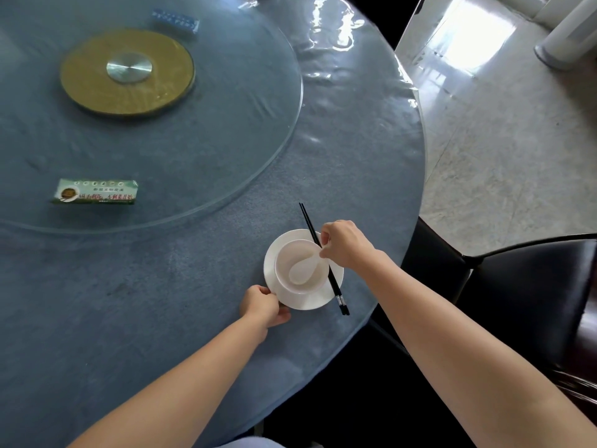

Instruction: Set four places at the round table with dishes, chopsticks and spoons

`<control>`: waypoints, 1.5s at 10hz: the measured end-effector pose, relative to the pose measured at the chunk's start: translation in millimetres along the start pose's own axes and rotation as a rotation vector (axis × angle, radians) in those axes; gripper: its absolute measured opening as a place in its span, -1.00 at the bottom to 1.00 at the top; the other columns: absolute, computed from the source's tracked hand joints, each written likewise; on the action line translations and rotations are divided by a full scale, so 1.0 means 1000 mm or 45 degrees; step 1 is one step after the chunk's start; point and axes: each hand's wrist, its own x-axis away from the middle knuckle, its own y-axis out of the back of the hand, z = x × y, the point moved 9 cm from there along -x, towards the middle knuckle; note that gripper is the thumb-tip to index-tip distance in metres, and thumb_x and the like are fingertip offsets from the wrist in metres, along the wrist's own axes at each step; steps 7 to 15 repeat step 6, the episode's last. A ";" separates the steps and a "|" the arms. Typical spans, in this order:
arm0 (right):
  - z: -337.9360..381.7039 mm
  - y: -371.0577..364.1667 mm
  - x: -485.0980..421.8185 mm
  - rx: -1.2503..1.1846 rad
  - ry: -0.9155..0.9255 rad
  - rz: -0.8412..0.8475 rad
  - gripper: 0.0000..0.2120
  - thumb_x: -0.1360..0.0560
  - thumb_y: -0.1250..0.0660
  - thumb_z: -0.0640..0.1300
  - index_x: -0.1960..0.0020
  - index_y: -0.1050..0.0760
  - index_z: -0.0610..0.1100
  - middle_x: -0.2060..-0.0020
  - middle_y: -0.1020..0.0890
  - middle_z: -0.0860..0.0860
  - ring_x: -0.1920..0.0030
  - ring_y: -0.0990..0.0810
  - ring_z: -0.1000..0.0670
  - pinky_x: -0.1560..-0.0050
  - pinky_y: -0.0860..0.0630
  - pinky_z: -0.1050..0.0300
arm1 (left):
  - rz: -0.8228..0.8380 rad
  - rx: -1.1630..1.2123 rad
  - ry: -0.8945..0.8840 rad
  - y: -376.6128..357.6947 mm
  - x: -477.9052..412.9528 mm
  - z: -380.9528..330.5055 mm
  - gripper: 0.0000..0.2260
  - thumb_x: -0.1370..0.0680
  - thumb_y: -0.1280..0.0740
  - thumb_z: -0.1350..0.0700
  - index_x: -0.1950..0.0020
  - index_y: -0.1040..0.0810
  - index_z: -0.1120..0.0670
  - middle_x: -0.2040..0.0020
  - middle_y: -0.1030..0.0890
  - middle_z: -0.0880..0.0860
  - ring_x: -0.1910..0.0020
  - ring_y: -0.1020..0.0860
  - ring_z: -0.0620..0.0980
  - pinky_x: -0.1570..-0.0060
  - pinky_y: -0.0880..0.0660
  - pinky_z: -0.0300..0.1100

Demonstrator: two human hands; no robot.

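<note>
**Desk:** Where is the place setting?

**Me:** I see it near the table's edge on my right. A white round plate (pixel 310 303) sits on the round table with the blue cloth under clear plastic (pixel 161 302). A white round bowl (pixel 281 253) stands on the plate, and a white ceramic spoon (pixel 301 270) lies inside it, scoop down in the bowl and handle up at the far-right rim.

**Desk:** Chopsticks?

**Me:** A pair of black chopsticks (pixel 338 295) lies across the plate's right side, just beside the bowl. The thin ends point toward the middle of the table and the thick ends jut past the plate's near edge.

**Desk:** Hands?

**Me:** My left hand (pixel 263 305) has its fingers curled round the plate's near-left rim. My right hand (pixel 345 242) pinches the spoon's handle at the bowl's rim, above the chopsticks.

**Desk:** Anything else?

**Me:** A clear glass turntable (pixel 242 124) with a gold round hub (pixel 97 85) carries a green printed packet (pixel 97 192) and a blue packet (pixel 176 21). A black chair (pixel 523 302) stands to the right.
</note>
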 end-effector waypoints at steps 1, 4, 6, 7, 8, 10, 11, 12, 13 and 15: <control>-0.006 -0.003 0.007 -0.061 -0.028 -0.066 -0.80 -0.43 -0.39 -0.21 -0.05 -0.54 -0.17 0.03 -0.48 -0.05 -0.09 -0.48 -0.13 -0.02 -0.52 -0.02 | 0.041 -0.010 -0.017 0.000 0.004 -0.003 -0.94 -0.59 -0.25 0.28 -0.04 -0.48 0.19 0.04 -0.65 0.20 0.20 -0.69 0.11 0.28 -0.67 -0.02; -0.029 0.014 0.064 -0.139 -0.123 -0.288 -0.64 -0.53 -0.32 -0.06 -0.31 -0.44 -0.07 -0.24 -0.44 -0.05 -0.29 -0.36 -0.11 -0.09 -0.49 -0.04 | 0.101 -0.332 -0.127 0.004 0.027 -0.015 -0.78 -0.61 -0.20 0.19 -0.19 -0.49 0.25 -0.07 -0.55 0.18 0.20 -0.64 0.15 0.26 -0.67 0.00; -0.046 0.022 0.114 -0.188 -0.134 -0.410 -0.64 -0.54 -0.29 -0.09 -0.32 -0.45 -0.10 -0.27 -0.44 -0.07 -0.30 -0.37 -0.12 -0.14 -0.45 -0.02 | 0.029 -0.635 -0.287 0.013 0.060 -0.008 -0.79 -0.58 -0.17 0.11 -0.08 -0.52 0.19 -0.01 -0.58 0.16 0.24 -0.61 0.09 0.29 -0.67 -0.03; -0.046 0.022 0.114 -0.188 -0.134 -0.410 -0.64 -0.54 -0.29 -0.09 -0.32 -0.45 -0.10 -0.27 -0.44 -0.07 -0.30 -0.37 -0.12 -0.14 -0.45 -0.02 | 0.029 -0.635 -0.287 0.013 0.060 -0.008 -0.79 -0.58 -0.17 0.11 -0.08 -0.52 0.19 -0.01 -0.58 0.16 0.24 -0.61 0.09 0.29 -0.67 -0.03; -0.046 0.022 0.114 -0.188 -0.134 -0.410 -0.64 -0.54 -0.29 -0.09 -0.32 -0.45 -0.10 -0.27 -0.44 -0.07 -0.30 -0.37 -0.12 -0.14 -0.45 -0.02 | 0.029 -0.635 -0.287 0.013 0.060 -0.008 -0.79 -0.58 -0.17 0.11 -0.08 -0.52 0.19 -0.01 -0.58 0.16 0.24 -0.61 0.09 0.29 -0.67 -0.03; -0.046 0.022 0.114 -0.188 -0.134 -0.410 -0.64 -0.54 -0.29 -0.09 -0.32 -0.45 -0.10 -0.27 -0.44 -0.07 -0.30 -0.37 -0.12 -0.14 -0.45 -0.02 | 0.029 -0.635 -0.287 0.013 0.060 -0.008 -0.79 -0.58 -0.17 0.11 -0.08 -0.52 0.19 -0.01 -0.58 0.16 0.24 -0.61 0.09 0.29 -0.67 -0.03; -0.046 0.022 0.114 -0.188 -0.134 -0.410 -0.64 -0.54 -0.29 -0.09 -0.32 -0.45 -0.10 -0.27 -0.44 -0.07 -0.30 -0.37 -0.12 -0.14 -0.45 -0.02 | 0.029 -0.635 -0.287 0.013 0.060 -0.008 -0.79 -0.58 -0.17 0.11 -0.08 -0.52 0.19 -0.01 -0.58 0.16 0.24 -0.61 0.09 0.29 -0.67 -0.03; -0.046 0.022 0.114 -0.188 -0.134 -0.410 -0.64 -0.54 -0.29 -0.09 -0.32 -0.45 -0.10 -0.27 -0.44 -0.07 -0.30 -0.37 -0.12 -0.14 -0.45 -0.02 | 0.029 -0.635 -0.287 0.013 0.060 -0.008 -0.79 -0.58 -0.17 0.11 -0.08 -0.52 0.19 -0.01 -0.58 0.16 0.24 -0.61 0.09 0.29 -0.67 -0.03; -0.046 0.022 0.114 -0.188 -0.134 -0.410 -0.64 -0.54 -0.29 -0.09 -0.32 -0.45 -0.10 -0.27 -0.44 -0.07 -0.30 -0.37 -0.12 -0.14 -0.45 -0.02 | 0.029 -0.635 -0.287 0.013 0.060 -0.008 -0.79 -0.58 -0.17 0.11 -0.08 -0.52 0.19 -0.01 -0.58 0.16 0.24 -0.61 0.09 0.29 -0.67 -0.03; -0.046 0.022 0.114 -0.188 -0.134 -0.410 -0.64 -0.54 -0.29 -0.09 -0.32 -0.45 -0.10 -0.27 -0.44 -0.07 -0.30 -0.37 -0.12 -0.14 -0.45 -0.02 | 0.029 -0.635 -0.287 0.013 0.060 -0.008 -0.79 -0.58 -0.17 0.11 -0.08 -0.52 0.19 -0.01 -0.58 0.16 0.24 -0.61 0.09 0.29 -0.67 -0.03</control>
